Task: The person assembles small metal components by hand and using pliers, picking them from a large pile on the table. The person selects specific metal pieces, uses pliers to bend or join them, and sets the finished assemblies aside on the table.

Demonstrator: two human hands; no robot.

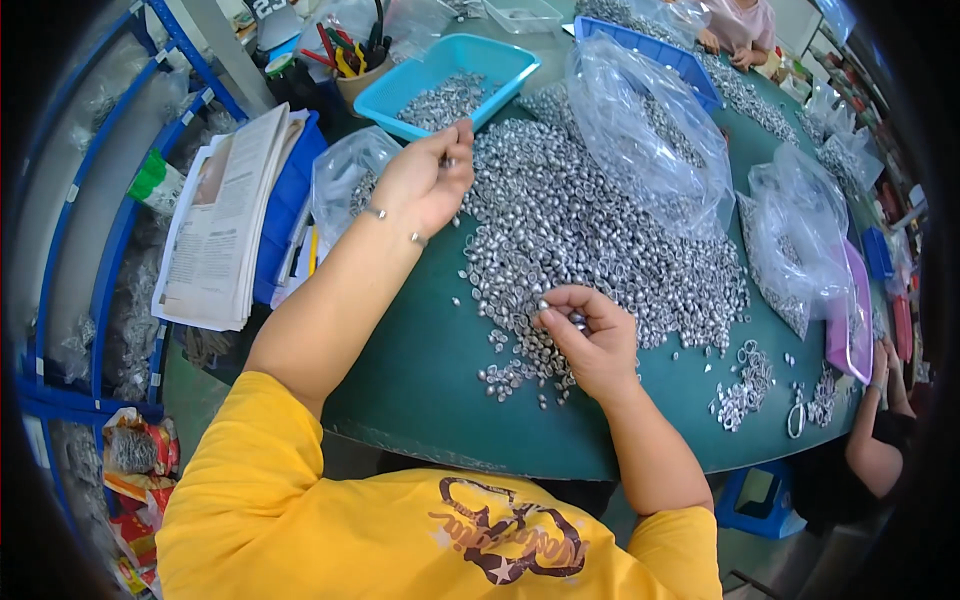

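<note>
We are pinching a small silver piece (544,305) between the thumb and forefinger of our right hand (605,350), above the green table (400,400). The silver pile (590,230) is spreading just beyond. Our left hand (436,182) is hovering near the turquoise tray (470,50), fingers curling inward; we cannot tell what they are gripping. The tray is holding more pieces.

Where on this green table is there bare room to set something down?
Bare table shows between the left forearm and metal pile, and between the right forearm and small cluster. Crowded: the centre and far side, around the turquoise tray.
</note>
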